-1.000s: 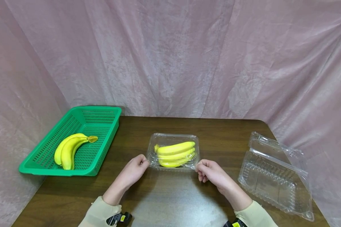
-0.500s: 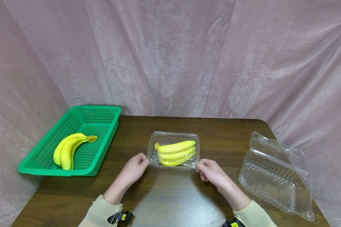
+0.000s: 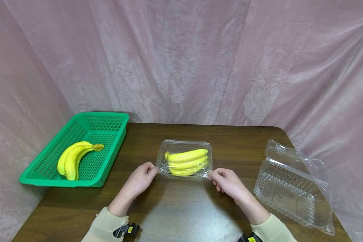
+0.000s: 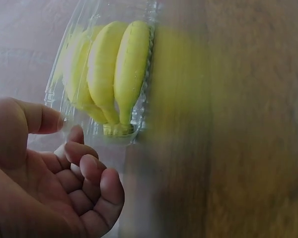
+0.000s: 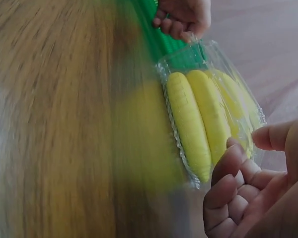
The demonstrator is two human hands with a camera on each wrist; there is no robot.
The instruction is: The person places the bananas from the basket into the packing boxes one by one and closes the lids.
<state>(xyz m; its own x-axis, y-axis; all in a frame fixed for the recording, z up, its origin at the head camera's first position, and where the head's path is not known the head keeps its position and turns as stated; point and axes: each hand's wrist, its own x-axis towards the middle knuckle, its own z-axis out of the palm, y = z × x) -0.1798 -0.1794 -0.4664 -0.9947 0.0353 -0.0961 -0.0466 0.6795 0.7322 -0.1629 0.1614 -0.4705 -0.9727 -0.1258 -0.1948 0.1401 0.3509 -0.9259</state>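
A clear plastic clamshell box (image 3: 186, 144) stands mid-table with its lid down over a bunch of bananas (image 3: 187, 162). Its front left corner is pinched between thumb and index finger of my left hand (image 3: 142, 178). My right hand (image 3: 228, 182) pinches the front right corner the same way. In the left wrist view, the left hand's (image 4: 64, 173) other fingers curl loosely below the box, and the banana stems (image 4: 118, 130) point toward it. In the right wrist view, the right hand (image 5: 258, 193) is by the banana tips. Whether the front edge is fully latched cannot be seen.
A green plastic basket (image 3: 112, 168) at the left holds another bunch of bananas (image 3: 75, 161). At the right, a second clear clamshell box (image 3: 290, 191) lies with its lid up, near the table's right edge. A pink curtain (image 3: 181, 60) hangs behind the brown table (image 3: 239, 141).
The box's front edge and both hands have shifted very slightly away from the person. Fingers of both hands look a little looser than before. The basket and the second box stay put.
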